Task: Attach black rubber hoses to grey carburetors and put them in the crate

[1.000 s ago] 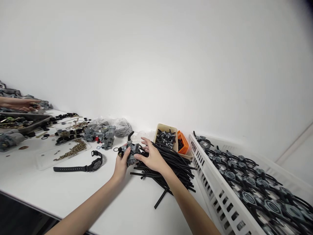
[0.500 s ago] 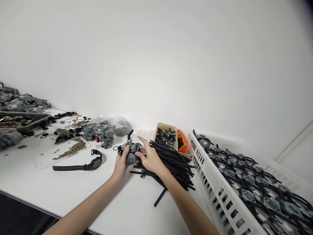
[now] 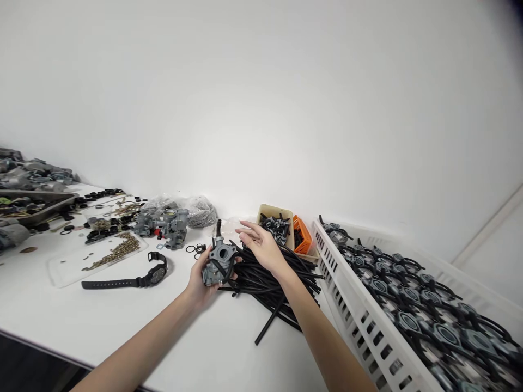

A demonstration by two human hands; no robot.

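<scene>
A grey metal carburetor [image 3: 219, 265] rests in my left hand [image 3: 199, 283], whose fingers wrap round its left side and underside. Its round bore and flange face me, and a short black hose stub points up from its top. My right hand [image 3: 261, 247] is raised to the right of the carburetor, apart from it, fingers stretched out and nothing in them. Below that hand lies a pile of black rubber hoses [image 3: 267, 283]. Several black O-rings [image 3: 197, 249] lie on the table just left of the carburetor.
A white crate [image 3: 368, 321] full of carburetors stands at the right. Behind the hoses are a cream bin [image 3: 265, 208] of small parts and an orange basket [image 3: 303, 239]. Leftward lie a wristwatch [image 3: 155, 274], a clear tray [image 3: 61, 269] with brass pieces, and more carburetors [image 3: 174, 228].
The carburetor has turned in my left hand so its flange and bore face me. My right hand has come off it and moved up and right.
</scene>
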